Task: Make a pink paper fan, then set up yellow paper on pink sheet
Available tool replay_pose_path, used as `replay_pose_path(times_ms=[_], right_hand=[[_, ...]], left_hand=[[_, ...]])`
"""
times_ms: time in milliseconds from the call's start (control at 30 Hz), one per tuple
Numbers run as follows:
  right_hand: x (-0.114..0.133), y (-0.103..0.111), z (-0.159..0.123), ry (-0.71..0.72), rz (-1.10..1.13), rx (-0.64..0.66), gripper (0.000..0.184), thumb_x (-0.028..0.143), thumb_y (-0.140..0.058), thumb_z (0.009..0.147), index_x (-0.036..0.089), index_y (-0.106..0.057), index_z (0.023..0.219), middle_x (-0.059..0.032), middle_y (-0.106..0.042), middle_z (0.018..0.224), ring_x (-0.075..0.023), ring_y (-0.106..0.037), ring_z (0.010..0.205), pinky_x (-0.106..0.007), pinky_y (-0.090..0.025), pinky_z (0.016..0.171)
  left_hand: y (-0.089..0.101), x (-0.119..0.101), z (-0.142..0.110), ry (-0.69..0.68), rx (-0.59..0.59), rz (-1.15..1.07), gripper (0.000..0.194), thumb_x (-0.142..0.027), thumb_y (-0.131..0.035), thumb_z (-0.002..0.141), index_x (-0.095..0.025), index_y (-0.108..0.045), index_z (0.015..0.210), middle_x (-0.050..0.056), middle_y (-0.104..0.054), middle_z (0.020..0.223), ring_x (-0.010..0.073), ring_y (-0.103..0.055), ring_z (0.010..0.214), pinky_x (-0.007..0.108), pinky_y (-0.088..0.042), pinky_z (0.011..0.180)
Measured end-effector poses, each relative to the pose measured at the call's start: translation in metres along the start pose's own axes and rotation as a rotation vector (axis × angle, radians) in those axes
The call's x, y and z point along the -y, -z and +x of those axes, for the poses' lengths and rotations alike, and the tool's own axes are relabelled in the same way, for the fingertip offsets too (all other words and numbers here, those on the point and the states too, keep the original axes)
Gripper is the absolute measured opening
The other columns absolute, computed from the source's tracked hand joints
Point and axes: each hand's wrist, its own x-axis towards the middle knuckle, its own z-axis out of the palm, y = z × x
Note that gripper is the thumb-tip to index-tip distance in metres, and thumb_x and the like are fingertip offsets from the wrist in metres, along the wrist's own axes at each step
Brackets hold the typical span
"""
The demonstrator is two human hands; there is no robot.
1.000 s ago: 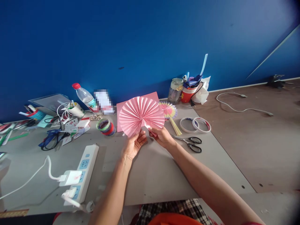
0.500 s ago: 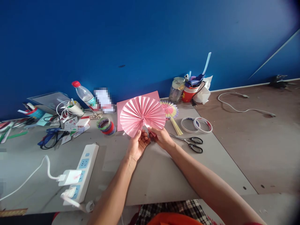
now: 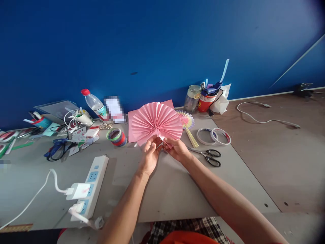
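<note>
A pink pleated paper fan (image 3: 156, 122) is spread open above the grey table (image 3: 162, 189). My left hand (image 3: 150, 155) pinches the fan's lower left edge near its centre. My right hand (image 3: 178, 149) grips the lower right edge, fingers curled on the folds. A flat pink sheet (image 3: 132, 119) lies on the table behind the fan. A small multicoloured paper fan with a yellow stick (image 3: 187, 123) lies just to the right of it.
Black scissors (image 3: 209, 156) and two rolls of clear tape (image 3: 213, 135) lie right of my hands. Stacked coloured tape rolls (image 3: 116, 136), a power strip with plugs (image 3: 89, 184), a water bottle (image 3: 93, 102), a jar (image 3: 191, 94) and a red cup of tools (image 3: 206, 98) stand around.
My left hand has slid in along the fan's lower edge towards the centre, and the two ends of the fan have come closer together. The view shifted slightly.
</note>
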Motion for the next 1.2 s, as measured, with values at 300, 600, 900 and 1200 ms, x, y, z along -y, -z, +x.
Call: replay_pose_path(times_ms=[300, 600, 900, 1200], right_hand=[[-0.008, 0.006, -0.002, -0.235, -0.06, 0.163, 0.022, 0.021, -0.076, 0.06, 0.014, -0.056, 0.064, 0.0027, -0.051, 0.052, -0.0078, -0.041, 0.048, -0.024, -0.033, 0.049], [-0.011, 0.005, -0.004, -0.359, -0.077, 0.238, 0.025, 0.021, -0.079, 0.06, 0.014, -0.056, 0.066, 0.003, -0.053, 0.053, -0.0066, -0.043, 0.046, -0.023, -0.036, 0.049], [0.013, 0.01, -0.008, -0.166, -0.24, 0.36, 0.032, 0.03, -0.078, 0.064, 0.017, -0.065, 0.091, -0.004, -0.068, 0.082, -0.0156, -0.061, 0.072, -0.028, -0.047, 0.067], [0.051, 0.023, -0.006, 0.079, -0.21, 0.202, 0.05, 0.031, -0.075, 0.066, 0.024, -0.062, 0.114, -0.0044, -0.071, 0.1, -0.024, -0.064, 0.098, -0.036, -0.048, 0.085]], left_hand=[[0.008, -0.002, 0.011, -0.015, -0.103, -0.058, 0.025, -0.027, -0.078, 0.066, -0.02, -0.068, 0.088, 0.001, -0.067, 0.092, 0.0137, -0.06, 0.086, 0.027, -0.044, 0.08], [0.005, -0.005, 0.009, -0.03, -0.218, -0.131, 0.02, -0.026, -0.079, 0.067, -0.018, -0.064, 0.078, -0.002, -0.066, 0.075, 0.0125, -0.061, 0.073, 0.027, -0.047, 0.076], [0.007, -0.009, 0.009, -0.068, -0.198, -0.072, 0.022, -0.028, -0.08, 0.065, -0.018, -0.065, 0.077, 0.001, -0.068, 0.075, 0.0149, -0.065, 0.078, 0.028, -0.05, 0.078], [0.009, 0.002, 0.006, 0.029, -0.124, 0.143, 0.025, -0.03, -0.083, 0.061, -0.017, -0.07, 0.078, 0.001, -0.072, 0.079, 0.0149, -0.066, 0.078, 0.027, -0.048, 0.079]])
